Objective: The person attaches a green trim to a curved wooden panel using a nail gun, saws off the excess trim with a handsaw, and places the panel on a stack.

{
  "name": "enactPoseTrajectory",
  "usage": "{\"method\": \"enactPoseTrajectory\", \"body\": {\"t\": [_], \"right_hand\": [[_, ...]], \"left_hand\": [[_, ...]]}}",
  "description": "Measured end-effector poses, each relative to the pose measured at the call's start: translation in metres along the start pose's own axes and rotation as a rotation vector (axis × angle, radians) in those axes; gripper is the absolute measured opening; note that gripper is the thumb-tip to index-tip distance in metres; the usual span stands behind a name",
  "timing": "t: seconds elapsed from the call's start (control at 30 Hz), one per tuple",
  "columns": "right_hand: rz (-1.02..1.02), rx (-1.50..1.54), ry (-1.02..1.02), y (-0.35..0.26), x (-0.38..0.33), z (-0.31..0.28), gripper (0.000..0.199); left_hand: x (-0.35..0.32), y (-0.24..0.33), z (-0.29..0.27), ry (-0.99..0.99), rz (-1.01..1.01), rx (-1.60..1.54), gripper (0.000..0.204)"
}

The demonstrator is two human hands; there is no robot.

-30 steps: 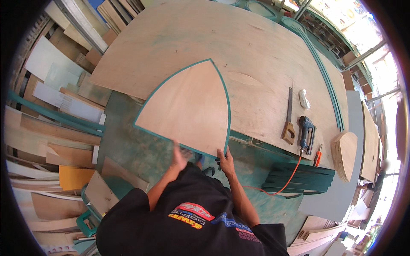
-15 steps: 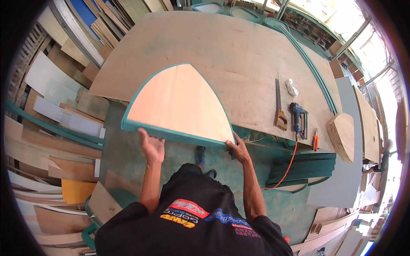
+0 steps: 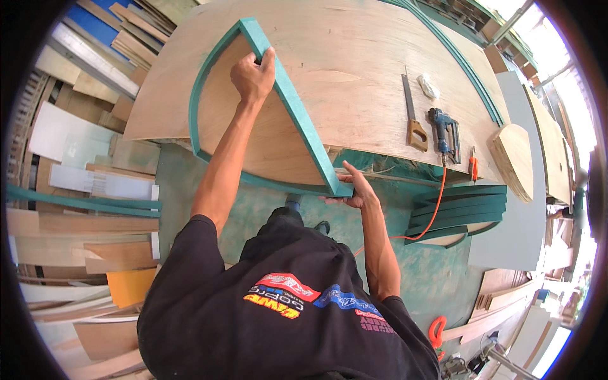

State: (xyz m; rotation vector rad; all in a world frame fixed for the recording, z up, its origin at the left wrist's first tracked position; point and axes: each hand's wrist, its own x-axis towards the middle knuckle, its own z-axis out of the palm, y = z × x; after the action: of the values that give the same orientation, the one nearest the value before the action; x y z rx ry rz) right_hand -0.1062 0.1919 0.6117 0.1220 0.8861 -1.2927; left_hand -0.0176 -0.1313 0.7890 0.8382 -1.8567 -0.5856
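Note:
A curved, pointed wooden panel (image 3: pixel 263 142) with teal-green edging is held up in front of me, partly over the near left of the table. Its inner plywood side faces up, framed by the raised edging. My left hand (image 3: pixel 253 77) is closed around the straight teal edge strip near the far corner. At the near corner, my right hand (image 3: pixel 356 187) cups the panel from below, thumb raised beside the edge and some fingers hidden under it. A handsaw (image 3: pixel 413 120), a blue nail gun (image 3: pixel 443 132) and red-handled pliers (image 3: pixel 473 166) lie on the table to the right.
The large plywood table (image 3: pixel 335 69) spreads ahead, with long teal strips (image 3: pixel 453 57) along its right side. An orange hose (image 3: pixel 437 206) trails from the nail gun to the floor. Stacked teal-edged panels (image 3: pixel 456 212) stand low at right. Boards (image 3: pixel 82 221) crowd the left.
The panel has been turned over, from its smooth pale face to its framed inner side. My left hand has moved up and away to grip the straight edge; my right has shifted beneath the near corner.

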Motion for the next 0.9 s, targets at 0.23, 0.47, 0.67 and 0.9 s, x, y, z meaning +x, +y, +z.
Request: {"method": "enactPoseTrajectory", "body": {"t": [0.23, 0.47, 0.67, 0.9], "right_hand": [[0.093, 0.042, 0.196, 0.012, 0.033, -0.036, 0.076], [0.224, -0.195, 0.184, 0.069, 0.053, -0.087, 0.049], [0.266, 0.19, 0.351, 0.079, 0.038, -0.076, 0.046], [0.195, 0.417, 0.302, 0.104, 0.071, -0.083, 0.05]], "left_hand": [[-0.01, -0.047, 0.106, -0.068, -0.081, 0.216, 0.05], [-0.044, -0.066, 0.187, -0.481, -0.175, 0.302, 0.037], [-0.077, -0.067, 0.263, -0.868, -0.193, 0.323, 0.035], [-0.098, -0.076, 0.279, -1.122, -0.172, 0.108, 0.056]]}}
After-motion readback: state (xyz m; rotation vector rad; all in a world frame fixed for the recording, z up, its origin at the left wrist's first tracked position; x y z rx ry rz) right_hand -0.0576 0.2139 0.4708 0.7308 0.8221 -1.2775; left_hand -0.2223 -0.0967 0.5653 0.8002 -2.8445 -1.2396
